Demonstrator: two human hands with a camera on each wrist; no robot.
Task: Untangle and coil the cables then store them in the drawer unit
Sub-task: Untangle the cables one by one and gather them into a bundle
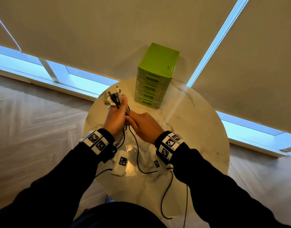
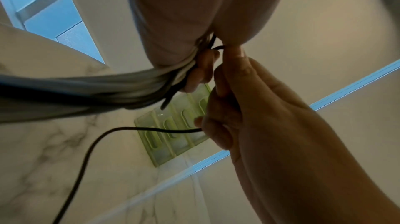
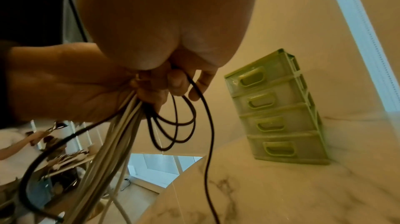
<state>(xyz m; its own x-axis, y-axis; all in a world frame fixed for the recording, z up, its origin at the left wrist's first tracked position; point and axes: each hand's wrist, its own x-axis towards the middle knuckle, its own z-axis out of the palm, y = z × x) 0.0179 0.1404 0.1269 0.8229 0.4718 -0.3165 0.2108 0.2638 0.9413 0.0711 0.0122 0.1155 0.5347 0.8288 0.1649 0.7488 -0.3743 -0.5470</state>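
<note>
On our marble table (image 1: 199,122), one four-drawer unit (image 1: 155,76) stands behind our left hand (image 1: 116,118) gripping the cable bundle (image 1: 114,97); our right hand (image 1: 145,125) pinches one black cable (image 1: 136,150).

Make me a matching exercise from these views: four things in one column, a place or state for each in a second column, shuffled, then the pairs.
Things
1. left hand
2. right hand
3. drawer unit
4. dark cable

Places or states
A. stands at the table's far edge, drawers shut
B. grips a bundle of cables, plugs sticking up
C. trails down across the table
D. pinches one dark cable beside the bundle

Pairs: 1-B, 2-D, 3-A, 4-C
</note>
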